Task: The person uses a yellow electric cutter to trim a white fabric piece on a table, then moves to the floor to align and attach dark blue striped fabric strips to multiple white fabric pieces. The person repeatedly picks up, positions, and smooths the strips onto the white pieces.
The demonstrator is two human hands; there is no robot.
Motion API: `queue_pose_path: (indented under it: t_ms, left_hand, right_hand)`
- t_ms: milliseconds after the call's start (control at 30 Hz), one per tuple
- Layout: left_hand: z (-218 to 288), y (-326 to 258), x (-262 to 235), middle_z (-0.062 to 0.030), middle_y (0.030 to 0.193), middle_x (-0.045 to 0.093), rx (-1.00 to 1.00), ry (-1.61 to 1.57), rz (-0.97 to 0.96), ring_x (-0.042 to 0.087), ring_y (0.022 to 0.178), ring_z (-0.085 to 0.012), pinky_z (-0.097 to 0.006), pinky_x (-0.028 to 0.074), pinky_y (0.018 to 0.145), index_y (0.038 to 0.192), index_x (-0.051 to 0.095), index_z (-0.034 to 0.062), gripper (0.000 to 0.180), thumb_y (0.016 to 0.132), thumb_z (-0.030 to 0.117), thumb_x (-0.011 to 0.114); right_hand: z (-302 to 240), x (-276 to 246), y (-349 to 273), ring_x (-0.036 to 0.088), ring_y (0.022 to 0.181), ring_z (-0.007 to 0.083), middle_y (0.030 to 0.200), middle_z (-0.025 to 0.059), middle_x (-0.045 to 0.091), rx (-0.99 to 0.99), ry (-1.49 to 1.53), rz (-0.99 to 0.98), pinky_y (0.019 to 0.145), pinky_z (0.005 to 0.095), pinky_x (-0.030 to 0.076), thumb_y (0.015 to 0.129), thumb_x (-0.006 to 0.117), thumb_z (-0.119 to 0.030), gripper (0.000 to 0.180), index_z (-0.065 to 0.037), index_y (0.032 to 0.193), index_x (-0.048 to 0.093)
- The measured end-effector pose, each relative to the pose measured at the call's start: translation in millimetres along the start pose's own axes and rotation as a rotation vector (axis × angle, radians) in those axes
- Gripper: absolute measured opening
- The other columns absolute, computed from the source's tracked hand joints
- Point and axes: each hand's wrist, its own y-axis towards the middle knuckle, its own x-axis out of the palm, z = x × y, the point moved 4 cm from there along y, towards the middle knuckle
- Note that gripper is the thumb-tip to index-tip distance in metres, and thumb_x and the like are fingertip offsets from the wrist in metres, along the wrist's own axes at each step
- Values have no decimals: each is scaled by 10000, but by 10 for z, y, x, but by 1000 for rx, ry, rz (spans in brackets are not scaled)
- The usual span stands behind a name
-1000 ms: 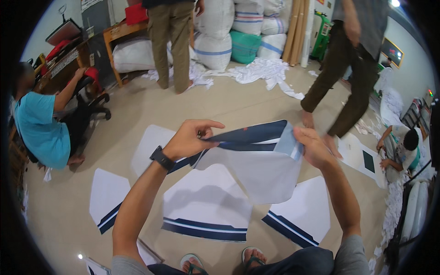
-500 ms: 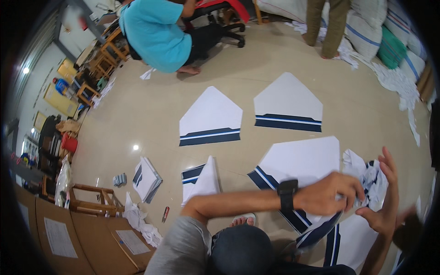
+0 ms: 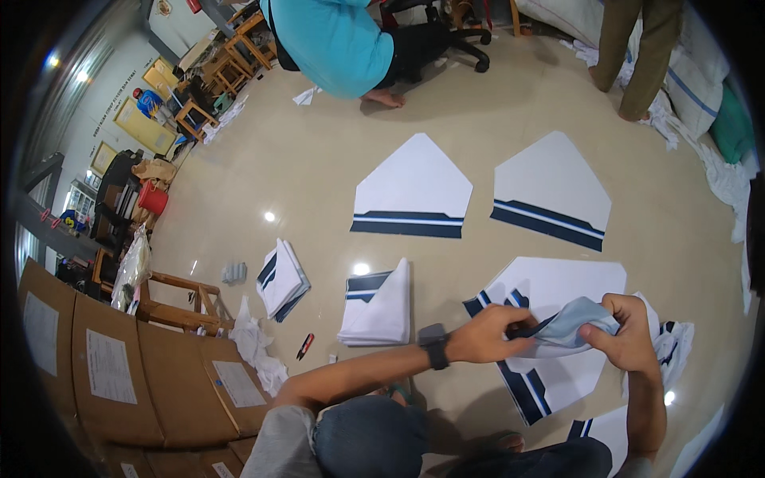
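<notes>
Both my hands grip a light blue-white fabric piece (image 3: 570, 325) with a navy stripe, bunched between them. My left hand (image 3: 492, 333), with a dark watch at the wrist, pinches its left end. My right hand (image 3: 625, 334) clutches its right end. Under them lies a white pointed fabric panel (image 3: 558, 374) with navy bands, flat on the floor. A folded stack of white fabric (image 3: 378, 307) sits just left of my left forearm.
Two more white panels (image 3: 414, 191) (image 3: 554, 191) lie flat farther out. Another folded stack (image 3: 280, 279), a red-black marker (image 3: 304, 346) and crumpled cloth (image 3: 255, 346) lie left. Cardboard boxes (image 3: 119, 366) and a wooden stool (image 3: 179, 299) stand lower left. A seated person in turquoise (image 3: 335, 40) and a standing person (image 3: 637, 48) are beyond.
My view has swung from ahead down to the floor on my left. The fabric piece, spread wide between my hands a second ago, is now bunched up low over the floor panel.
</notes>
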Motion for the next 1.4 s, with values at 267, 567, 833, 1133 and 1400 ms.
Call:
queue_pose_path:
  t_ms: [267, 567, 833, 1133, 1400]
  left_hand:
    - [-352, -428, -731, -214, 955, 685, 183, 196, 274, 663, 827, -326, -382, 518, 785, 1047, 645, -53, 258, 820, 27, 552]
    - [-1193, -965, -1480, -152, 978, 684, 46, 59, 398, 655, 864, -250, -355, 512, 801, 1072, 646, -12, 223, 886, 76, 560]
    - [-2087, -1352, -2261, -77, 991, 688, 58, -339, 703, 643, 956, -136, -272, 519, 839, 1082, 644, -10, 229, 858, -32, 685]
    - [-2426, -736, -4337, -10, 673, 632, -9, 109, 973, 583, 645, -60, -239, 472, 587, 1014, 735, 45, 170, 849, 78, 716]
    - [-1944, -119, -5827, -103, 1025, 670, 305, -346, 1027, 680, 995, -214, -311, 541, 895, 1124, 651, -24, 196, 969, 77, 589]
  right_hand:
    - [-278, -99, 114, 572, 757, 112, 835, 64, 611, -176, 205, 155, 690, 255, 464, 660, 840, 58, 322, -48, 807, 574]
    - [-596, 251, 514, 555, 936, 153, 988, 55, 589, -178, 267, 374, 854, 275, 427, 770, 823, -101, 289, -20, 980, 643]
    - [-670, 403, 1314, 562, 924, 132, 976, 53, 588, -139, 160, 490, 839, 266, 450, 841, 744, -55, 244, -13, 1050, 625]
    - [-646, 501, 3528, 654, 878, 163, 938, 109, 713, -188, -287, 591, 775, 287, 513, 803, 752, -55, 266, 43, 1046, 703]
    - [-1022, 652, 4692, 646, 785, 137, 860, 74, 715, -368, 0, 817, 713, 251, 500, 882, 732, -88, 201, 41, 1035, 730]
